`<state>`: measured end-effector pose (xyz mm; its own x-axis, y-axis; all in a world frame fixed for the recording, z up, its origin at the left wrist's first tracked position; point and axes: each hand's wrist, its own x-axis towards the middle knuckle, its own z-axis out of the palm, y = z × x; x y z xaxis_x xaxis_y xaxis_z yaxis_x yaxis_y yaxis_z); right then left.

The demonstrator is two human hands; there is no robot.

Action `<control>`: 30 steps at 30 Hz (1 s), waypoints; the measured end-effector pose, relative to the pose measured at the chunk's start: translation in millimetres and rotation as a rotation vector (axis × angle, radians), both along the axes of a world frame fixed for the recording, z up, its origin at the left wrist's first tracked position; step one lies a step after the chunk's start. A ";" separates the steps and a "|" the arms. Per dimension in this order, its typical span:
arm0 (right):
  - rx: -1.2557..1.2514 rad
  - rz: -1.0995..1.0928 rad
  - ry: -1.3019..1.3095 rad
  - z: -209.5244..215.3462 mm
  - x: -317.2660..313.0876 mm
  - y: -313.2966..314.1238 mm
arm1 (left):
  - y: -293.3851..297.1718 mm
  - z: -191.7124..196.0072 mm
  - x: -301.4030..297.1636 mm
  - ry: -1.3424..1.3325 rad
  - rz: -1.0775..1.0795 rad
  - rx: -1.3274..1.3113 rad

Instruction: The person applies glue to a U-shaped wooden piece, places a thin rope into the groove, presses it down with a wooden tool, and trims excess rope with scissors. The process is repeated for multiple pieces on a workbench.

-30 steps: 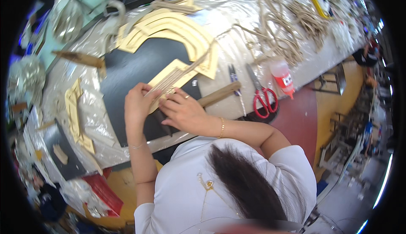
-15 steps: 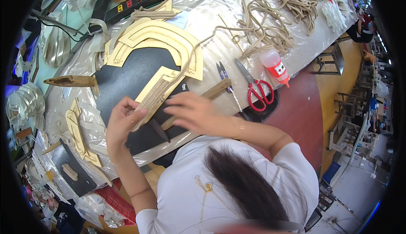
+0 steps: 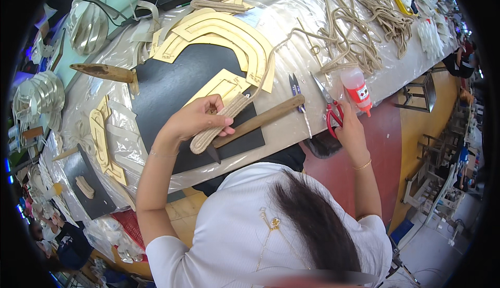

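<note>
My left hand (image 3: 195,117) is closed around a flat strip of beige cord (image 3: 204,139), laid in several side-by-side rows with a rounded near end. From the strip's far end the cord runs up to a loose cord pile (image 3: 338,46). Out to the right, my right hand (image 3: 352,132) grips the red handles of a pair of scissors (image 3: 331,112), blades pointing away on the table. Beneath the cord strip lies a hammer with a wooden handle (image 3: 271,116). A yellow card template (image 3: 221,86) rests just beyond my left hand on a black board (image 3: 174,79).
Curved yellow templates (image 3: 250,53) lie at the board's far side. Small thread snips (image 3: 295,87) and a clear-and-red squeeze bottle (image 3: 358,91) flank the scissors. A pointed wooden tool (image 3: 101,72) is on the left. Plastic sheeting (image 3: 281,132) covers the table.
My right hand has left the cord strip and moved right to the scissors' handles. My left hand has lifted the strip off the yellow template and shifted right.
</note>
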<state>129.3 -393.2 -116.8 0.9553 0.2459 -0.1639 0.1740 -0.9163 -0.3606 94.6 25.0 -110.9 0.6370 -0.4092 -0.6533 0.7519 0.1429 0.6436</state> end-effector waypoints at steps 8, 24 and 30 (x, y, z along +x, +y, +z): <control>0.759 -0.084 0.015 33.7 1.4 14.8 | -9.5 5.3 12.0 -0.019 0.018 -0.101; 0.613 0.611 0.849 45.6 37.4 75.1 | -20.0 49.9 10.8 -0.062 0.072 -0.027; 0.599 0.847 0.667 43.6 46.7 105.5 | -22.8 62.1 2.7 -0.036 0.110 0.016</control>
<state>176.0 -287.8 -73.2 0.2308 0.9508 -0.2066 0.2531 -0.2637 -0.9308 97.3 2.2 -48.9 0.7009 -0.3252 -0.6348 0.7083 0.2125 0.6732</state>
